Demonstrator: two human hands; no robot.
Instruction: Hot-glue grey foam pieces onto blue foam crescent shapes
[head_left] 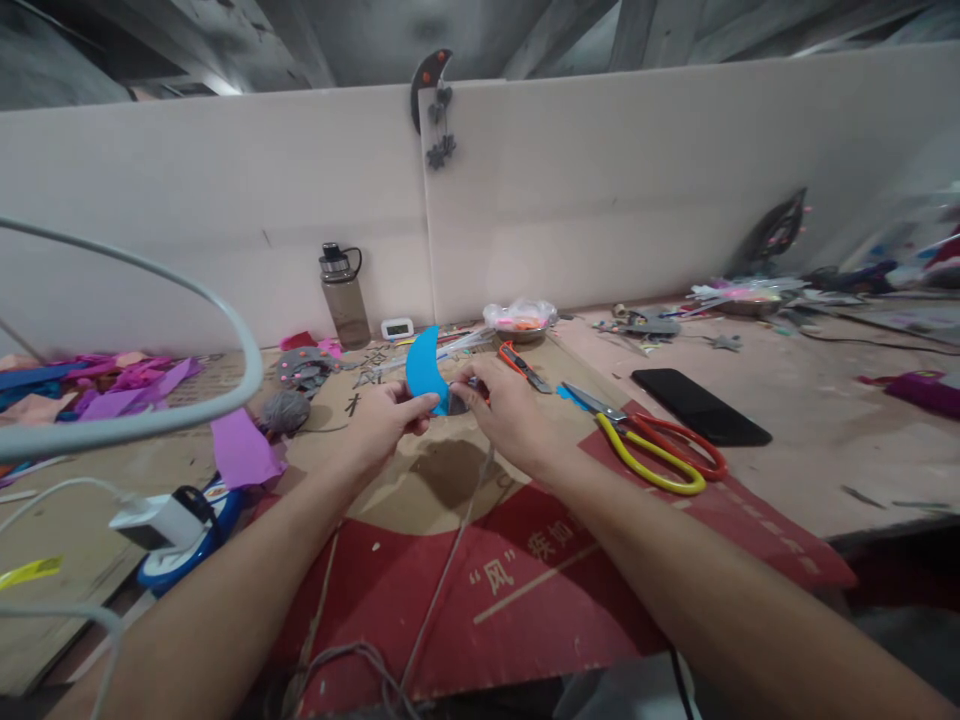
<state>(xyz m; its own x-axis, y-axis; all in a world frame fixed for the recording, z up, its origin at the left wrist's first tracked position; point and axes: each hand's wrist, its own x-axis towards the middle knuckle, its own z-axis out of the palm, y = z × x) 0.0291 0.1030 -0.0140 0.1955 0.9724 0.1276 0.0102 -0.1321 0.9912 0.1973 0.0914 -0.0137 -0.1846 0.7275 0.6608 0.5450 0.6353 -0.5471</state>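
Head view: fingers (424, 403) pinch a blue crescent (424, 370); a bowl (534, 335) holds clear plastic (519, 314).

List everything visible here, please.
Crescent: 1, blue, centre
String: 1, grey, below crescent
Scissors: 1, red and yellow, right
Phone: 1, black, right
Knife: 1, orange, centre right
Bottle: 1, grey, rear left
Display: 1, white, beside bottle
Bowls: apparently 2, metallic, rear
Yarn ball: 1, grey, left
Scraps: many, mostly purple, left
Charger: 1, white, near left
Socket: 1, blue, beneath charger
Clutter: uncounted, mixed, right
Wall: 1, white, rear
Ornaments: 2, dark, rear
Tube: 1, pale, left
Cardboard: uncounted, mostly red, foreground
Left hand: 1, bare, holding crescent
Right hand: 1, bare, holding crescent
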